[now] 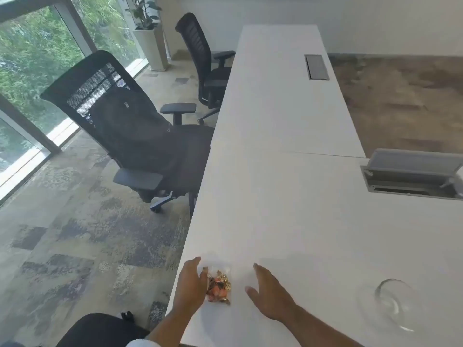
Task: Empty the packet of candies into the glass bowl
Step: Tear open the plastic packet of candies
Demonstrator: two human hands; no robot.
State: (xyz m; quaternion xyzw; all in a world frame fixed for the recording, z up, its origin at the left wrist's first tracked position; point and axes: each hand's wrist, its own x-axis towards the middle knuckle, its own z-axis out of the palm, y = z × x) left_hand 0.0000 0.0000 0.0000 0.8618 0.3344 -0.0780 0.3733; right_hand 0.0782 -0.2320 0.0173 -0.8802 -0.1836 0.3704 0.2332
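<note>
A clear packet of candies (218, 286) in orange and gold wrappers lies on the white table (288, 209) near its left front edge. My left hand (190, 284) rests against the packet's left side, fingers extended and touching it. My right hand (270, 294) hovers open a short way to the packet's right, palm down, not touching it. The glass bowl (390, 306) stands on the table at the lower right, well to the right of both hands; it is transparent and looks empty.
A black mesh office chair (130, 131) stands left of the table, a second chair (203, 63) farther back. An open grey cable box (411, 176) sits in the table at right, a closed one (317, 67) farther off. Carpeted floor lies to the left.
</note>
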